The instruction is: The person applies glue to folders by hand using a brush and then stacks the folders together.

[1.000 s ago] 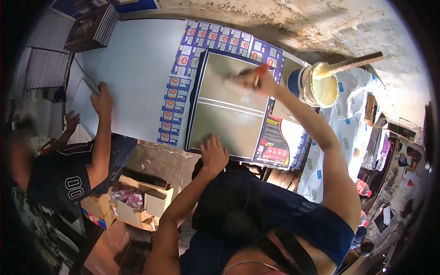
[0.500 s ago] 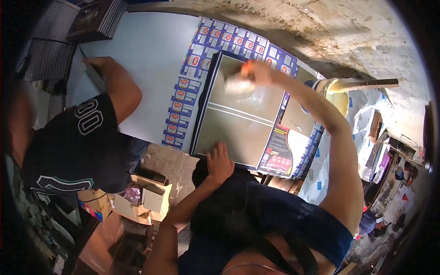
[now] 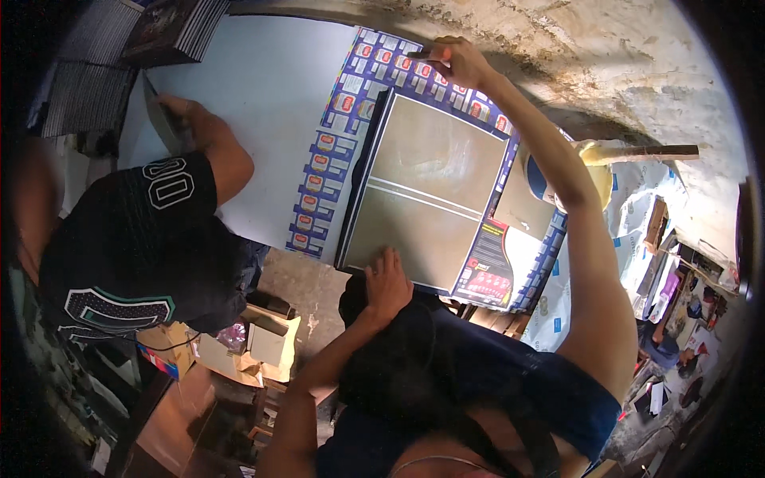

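Note:
A flat piece with two grey-brown boards (image 3: 418, 231), white borders and a dark left edge lies before me. The far board (image 3: 438, 147) bears a pale, wet-looking smear. My left hand (image 3: 389, 285) rests with fingers extended on the near edge of the closer board. Beyond the far edge, my right hand (image 3: 460, 64) is closed around a brush (image 3: 428, 56) with an orange-red part at its handle; its bristles are hard to make out here. Under the boards are blue printed sheets (image 3: 319, 187). Right of them stands a tub (image 3: 599, 177) with yellowish coating, partly behind my right forearm.
A wooden stick (image 3: 649, 152) lies across the tub. At left, a person in a black shirt (image 3: 135, 247) handles a thin sheet (image 3: 162, 119) on the white tabletop (image 3: 271, 103). Stacked panels (image 3: 171, 32) stand at the far left; an open carton (image 3: 267, 342) sits below. A stained wall (image 3: 637, 64) borders the right.
My right hand has moved the brush off the far board, away past its far edge. My left hand remains on the near edge. The other person's arm has shifted slightly.

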Demonstrator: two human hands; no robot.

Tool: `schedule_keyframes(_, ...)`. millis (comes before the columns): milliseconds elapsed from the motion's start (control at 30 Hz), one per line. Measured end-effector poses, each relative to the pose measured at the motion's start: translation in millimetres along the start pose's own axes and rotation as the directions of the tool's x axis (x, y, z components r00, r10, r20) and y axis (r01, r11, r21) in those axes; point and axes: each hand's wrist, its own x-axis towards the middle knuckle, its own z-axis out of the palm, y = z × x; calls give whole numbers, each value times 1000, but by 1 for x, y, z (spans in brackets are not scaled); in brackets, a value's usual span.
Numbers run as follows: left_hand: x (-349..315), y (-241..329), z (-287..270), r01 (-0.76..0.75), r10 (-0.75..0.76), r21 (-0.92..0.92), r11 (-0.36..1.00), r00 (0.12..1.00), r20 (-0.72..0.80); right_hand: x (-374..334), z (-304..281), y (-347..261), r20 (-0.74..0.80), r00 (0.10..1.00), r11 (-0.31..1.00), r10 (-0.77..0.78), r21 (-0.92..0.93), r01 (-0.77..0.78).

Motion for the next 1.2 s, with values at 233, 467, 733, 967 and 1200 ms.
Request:
schedule_keyframes(233,0,-1,1,-11,11,22,1000,1000,-17,-6,24,-36,389,916,984,-101,173,35)
schedule_keyframes(467,-2,1,3,4,-4,2,1000,999,-39,-14,22,-72,445,829,928,-339,306,215)
schedule_keyframes(733,1,-1,1,-4,4,-5,1000,1000,-28,-38,44,-83,214,943,956,-254,202,212)
schedule_keyframes(967,-3,0,1,-11,12,12,1000,999,-40,-7,26,-33,227,967,991,117,-88,-99)
schedule_keyframes(1200,-2,-3,2,-37,38,64,997,999,-8,-5,35,41,244,970,995,9,96,-33)
